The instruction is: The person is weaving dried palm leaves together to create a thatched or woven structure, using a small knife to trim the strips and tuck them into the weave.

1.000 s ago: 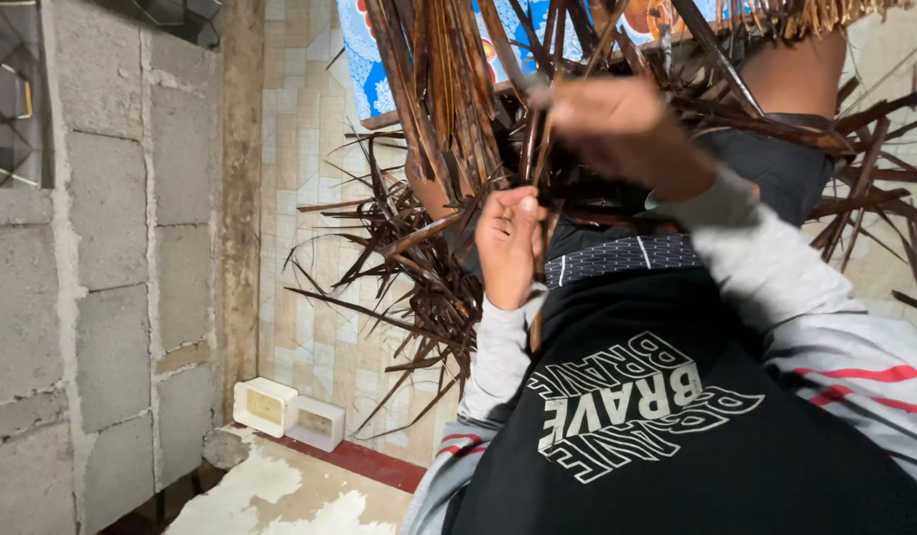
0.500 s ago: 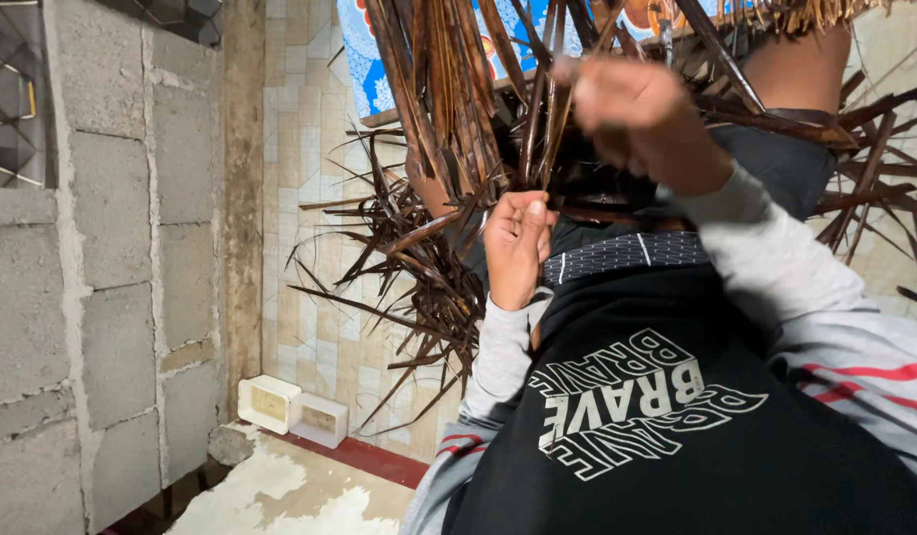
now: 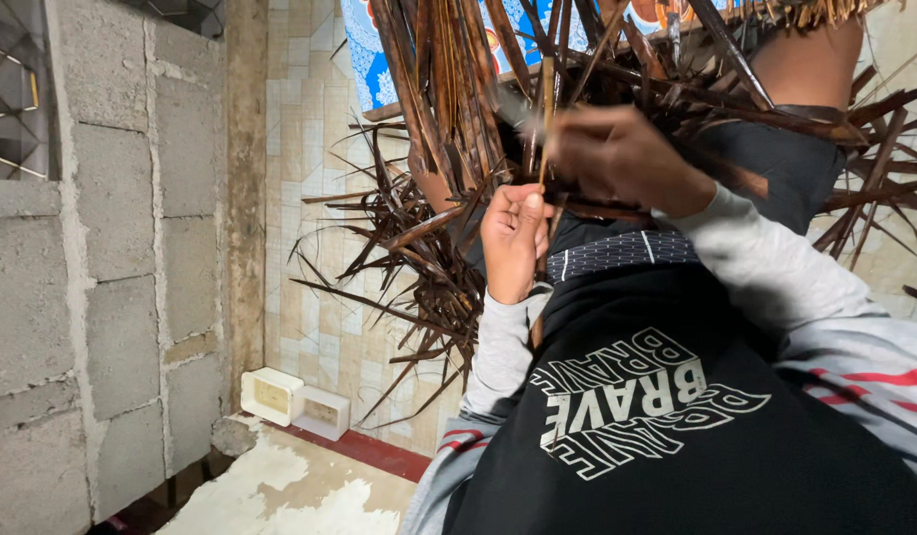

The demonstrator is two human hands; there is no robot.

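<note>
up close, the left hand (image 3: pixel 516 241) pinches thin dry brown leaf strips (image 3: pixel 448 109) over the lap; the right hand (image 3: pixel 622 159), slightly blurred, grips one pale upright strip (image 3: pixel 546 119) just beside it.

A rough home work corner: bare concrete-block wall (image 3: pixel 102 248), tiled wall (image 3: pixel 310 198), dried palm-leaf strips (image 3: pixel 429 248) heaped about.

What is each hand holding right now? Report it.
Left hand: closed on the dried brown strips.
Right hand: blurred, closed around one thin strip.
</note>
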